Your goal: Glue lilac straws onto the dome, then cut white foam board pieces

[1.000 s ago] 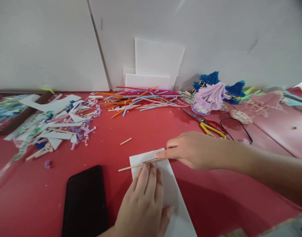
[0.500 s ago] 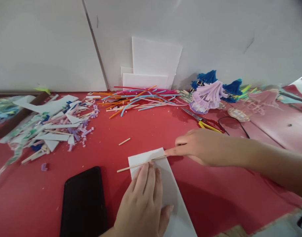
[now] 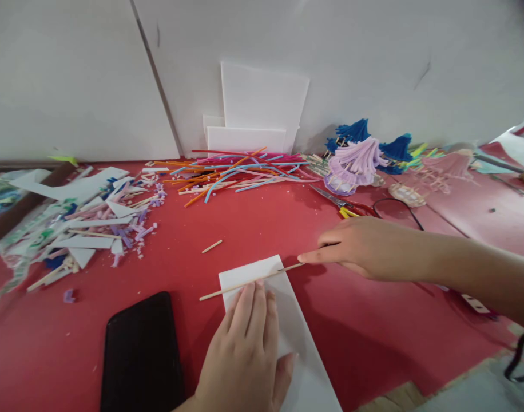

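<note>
My left hand (image 3: 249, 337) lies flat on a strip of white foam board (image 3: 302, 349), its thumb spread out to the side. Under its fingertips a thin wooden stick (image 3: 227, 290) crosses the board at a slant, jutting past the left edge. My right hand (image 3: 352, 247) is closed with the index finger stretched forward, pinching a slim pale rod (image 3: 293, 266) with a dark tip. That tip touches or nearly touches the board beside the stick, close to the right edge. The rod's other end is hidden by the fingers.
A black phone (image 3: 142, 352) lies left of the board, and a short stick piece (image 3: 211, 246) beyond it. Scissors (image 3: 337, 200) rest behind my right hand. Coloured pipe cleaners (image 3: 240, 171), scraps (image 3: 94, 223) and a lilac umbrella-shaped craft (image 3: 352, 163) stand farther back.
My right hand has slid to the right, drawing the dark tip along the stick toward the board's right edge. My left hand stays pressed on the stick. The view has shifted slightly.
</note>
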### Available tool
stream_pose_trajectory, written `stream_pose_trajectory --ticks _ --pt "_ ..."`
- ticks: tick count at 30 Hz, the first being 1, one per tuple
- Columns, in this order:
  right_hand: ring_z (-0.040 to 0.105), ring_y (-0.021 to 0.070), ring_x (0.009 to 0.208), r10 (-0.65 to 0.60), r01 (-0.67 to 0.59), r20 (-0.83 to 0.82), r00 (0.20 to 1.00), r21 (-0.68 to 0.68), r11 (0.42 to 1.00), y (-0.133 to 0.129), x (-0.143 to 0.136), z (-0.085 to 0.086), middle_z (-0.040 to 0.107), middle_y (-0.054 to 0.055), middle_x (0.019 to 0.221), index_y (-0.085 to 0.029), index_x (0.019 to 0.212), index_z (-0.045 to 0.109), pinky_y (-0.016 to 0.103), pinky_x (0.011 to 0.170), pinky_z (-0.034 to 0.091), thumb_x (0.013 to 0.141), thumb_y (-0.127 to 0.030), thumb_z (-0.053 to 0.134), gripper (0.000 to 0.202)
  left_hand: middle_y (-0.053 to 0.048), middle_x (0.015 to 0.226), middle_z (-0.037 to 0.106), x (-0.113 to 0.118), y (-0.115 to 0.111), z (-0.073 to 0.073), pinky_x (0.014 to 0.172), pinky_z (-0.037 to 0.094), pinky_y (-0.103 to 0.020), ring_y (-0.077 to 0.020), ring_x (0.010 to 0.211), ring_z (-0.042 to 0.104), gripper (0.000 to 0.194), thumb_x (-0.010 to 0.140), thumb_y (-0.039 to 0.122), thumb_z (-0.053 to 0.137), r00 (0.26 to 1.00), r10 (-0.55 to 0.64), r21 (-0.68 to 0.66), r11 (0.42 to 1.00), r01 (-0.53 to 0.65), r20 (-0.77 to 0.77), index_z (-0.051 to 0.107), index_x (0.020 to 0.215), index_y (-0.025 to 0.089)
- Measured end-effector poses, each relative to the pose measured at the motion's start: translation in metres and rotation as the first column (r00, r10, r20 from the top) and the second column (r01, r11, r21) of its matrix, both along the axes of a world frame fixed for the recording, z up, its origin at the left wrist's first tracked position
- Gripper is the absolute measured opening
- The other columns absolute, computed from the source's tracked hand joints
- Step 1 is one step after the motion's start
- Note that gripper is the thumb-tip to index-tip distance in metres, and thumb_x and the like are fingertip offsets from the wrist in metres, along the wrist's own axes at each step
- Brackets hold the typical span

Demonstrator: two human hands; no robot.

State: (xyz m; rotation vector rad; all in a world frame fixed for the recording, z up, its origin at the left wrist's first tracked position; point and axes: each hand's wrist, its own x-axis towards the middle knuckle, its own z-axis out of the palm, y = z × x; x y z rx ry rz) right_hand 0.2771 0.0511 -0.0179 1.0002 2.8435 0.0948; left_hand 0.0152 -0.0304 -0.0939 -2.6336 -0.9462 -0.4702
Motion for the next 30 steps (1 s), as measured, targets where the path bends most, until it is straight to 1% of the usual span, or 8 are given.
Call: stream_pose_trajectory --ticks 5,8,12,17,19,21,26,30 --pt "0.062 0.015 0.065 -0.016 0.02 0.042 0.999 -0.103 0.994 0.0 0.005 0.004 0.07 -0.002 0.091 -0.041 0.124 0.059 0.026 0.053 0.036 0.081 -0.005 0.05 0.057 -0.024 0.12 0.062 0.0 -0.001 0.0 0.088 0.047 -0.041 -0.0349 0.108 0.059 0.065 0.072 0.043 0.058 1.0 0.001 0.005 1.0 -0.001 0.007 0.055 0.117 -0.003" --pt "0.064 0.0179 0.082 -0.086 0.077 -0.118 0.989 -0.08 0.994 -0.001 0.006 0.002 0.069 0.002 0.104 -0.034 0.128 0.056 0.03 0.068 0.044 0.086 -0.01 0.044 0.049 -0.024 0.12 0.061 0.0 0.0 -0.001 0.088 0.046 -0.042 -0.0364 0.11 0.057 0.063 0.071 0.042 0.059 1.0 0.005 0.014 1.0 -0.005 0.025 0.056 0.116 -0.002" --pt "0.062 0.0214 0.095 -0.212 0.225 -0.391 0.896 -0.011 0.974 0.0 0.001 -0.016 0.069 0.007 0.108 -0.021 0.124 0.057 0.034 0.079 0.044 0.084 -0.014 0.047 0.042 -0.023 0.121 0.06 0.0 0.0 -0.002 0.088 0.046 -0.045 -0.039 0.112 0.053 0.062 0.071 0.043 0.062 0.998 0.035 -0.008 0.999 -0.034 0.044 0.058 0.116 0.001" --pt "0.058 0.0152 0.07 -0.022 0.0 -0.631 0.775 -0.035 0.999 0.007 -0.011 -0.056 0.068 0.005 0.076 -0.017 0.096 0.067 0.028 0.066 0.042 0.088 -0.02 0.054 0.015 -0.017 0.123 0.059 -0.002 0.0 -0.006 0.093 0.042 -0.049 -0.0394 0.117 0.049 0.055 0.08 0.049 0.056 0.989 0.076 -0.048 0.996 -0.07 0.125 0.061 0.117 0.01" --pt "0.056 0.0145 0.068 0.01 -0.03 -0.649 0.761 -0.02 0.999 0.008 -0.014 -0.067 0.066 0.005 0.075 -0.017 0.092 0.067 0.028 0.065 0.04 0.089 -0.024 0.056 0.014 -0.016 0.122 0.059 -0.003 0.0 -0.008 0.094 0.042 -0.05 -0.0392 0.117 0.049 0.055 0.082 0.052 0.053 0.985 0.091 -0.065 0.995 -0.082 0.148 0.06 0.119 0.012" --pt "0.056 0.0149 0.07 0.018 -0.026 -0.614 0.789 -0.003 1.0 0.007 -0.016 -0.072 0.066 0.006 0.077 -0.017 0.092 0.068 0.028 0.066 0.039 0.09 -0.025 0.055 0.015 -0.017 0.122 0.058 -0.003 0.0 -0.008 0.092 0.043 -0.048 -0.038 0.116 0.049 0.057 0.082 0.052 0.053 0.986 0.081 -0.074 0.995 -0.071 0.144 0.059 0.12 0.011" --pt "0.054 0.0152 0.068 0.018 -0.019 -0.545 0.838 0.003 1.0 0.003 -0.016 -0.067 0.064 0.006 0.075 -0.015 0.087 0.068 0.03 0.066 0.037 0.091 -0.021 0.049 0.02 -0.018 0.122 0.057 -0.003 0.006 -0.006 0.086 0.049 -0.046 -0.0368 0.112 0.051 0.057 0.078 0.047 0.061 0.995 0.06 -0.102 0.993 -0.052 0.079 0.058 0.12 0.009" --pt "0.053 0.0149 0.068 0.012 -0.03 -0.518 0.855 -0.026 0.999 0.0 -0.015 -0.065 0.063 0.005 0.076 -0.016 0.084 0.066 0.03 0.067 0.037 0.085 -0.014 0.05 0.017 -0.016 0.12 0.057 -0.002 0.012 -0.003 0.085 0.052 -0.048 -0.0362 0.114 0.049 0.055 0.08 0.049 0.062 0.993 0.08 -0.172 0.983 -0.064 0.089 0.057 0.12 0.011"
